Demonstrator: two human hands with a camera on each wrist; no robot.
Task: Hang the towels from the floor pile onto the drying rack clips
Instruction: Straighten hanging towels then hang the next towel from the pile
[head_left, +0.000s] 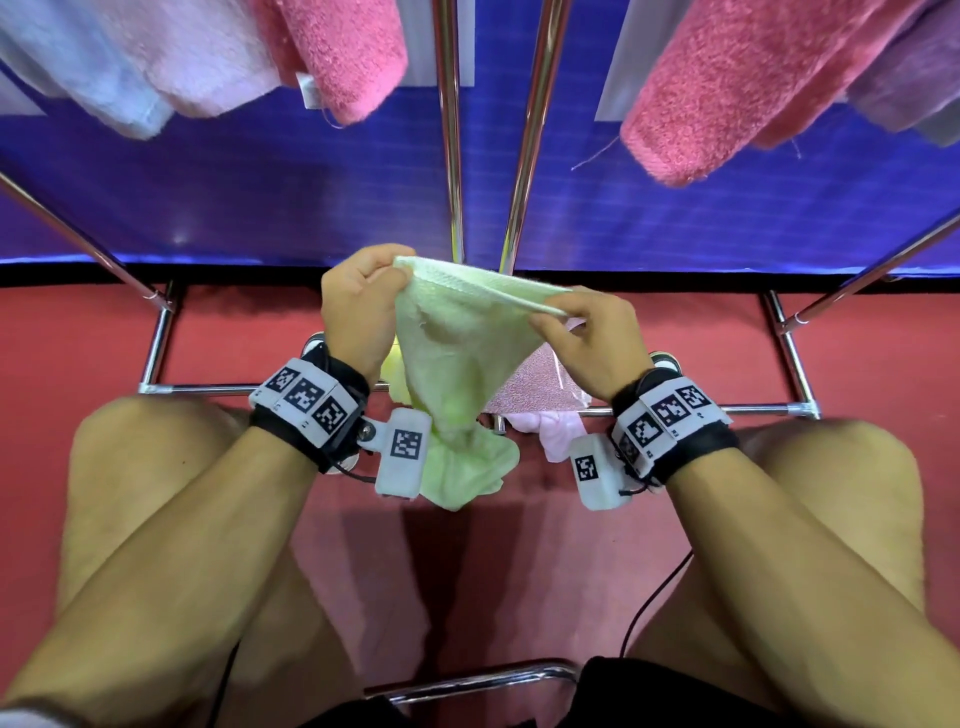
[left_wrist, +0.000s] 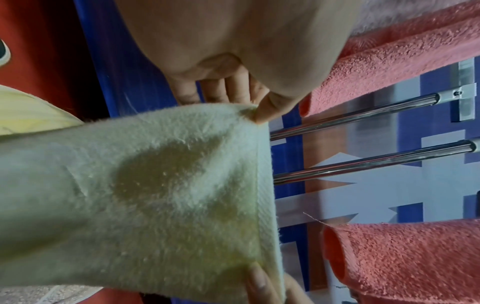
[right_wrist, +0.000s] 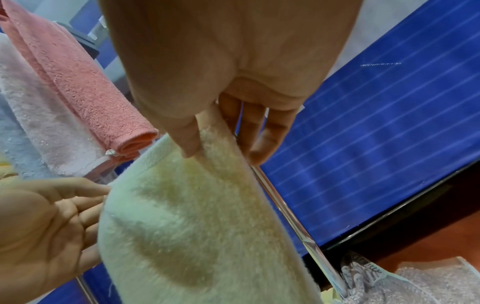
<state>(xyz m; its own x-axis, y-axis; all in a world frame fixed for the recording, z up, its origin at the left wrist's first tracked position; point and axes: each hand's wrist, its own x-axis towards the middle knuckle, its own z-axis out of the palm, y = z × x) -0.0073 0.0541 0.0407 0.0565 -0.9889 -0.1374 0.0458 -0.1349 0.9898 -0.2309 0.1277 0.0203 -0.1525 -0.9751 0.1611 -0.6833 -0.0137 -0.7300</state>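
Observation:
A pale green towel (head_left: 457, 358) hangs between both hands, its hemmed top edge stretched across and its lower end bunched near the floor. My left hand (head_left: 358, 296) pinches the left top corner, seen in the left wrist view as thumb on the towel (left_wrist: 155, 195) corner. My right hand (head_left: 587, 332) pinches the right end of the same edge; thumb and fingers clamp the towel (right_wrist: 197, 216) in the right wrist view. The floor pile (head_left: 540, 400), pink and light towels, lies under the hands by the rack's base bar.
Chrome drying rack posts (head_left: 452, 156) rise just behind the hands. Pink towels (head_left: 727, 88) and lighter towels (head_left: 171, 62) hang overhead. A blue panel (head_left: 260, 208) backs the rack. Red floor (head_left: 467, 571) lies below, with my knees at either side.

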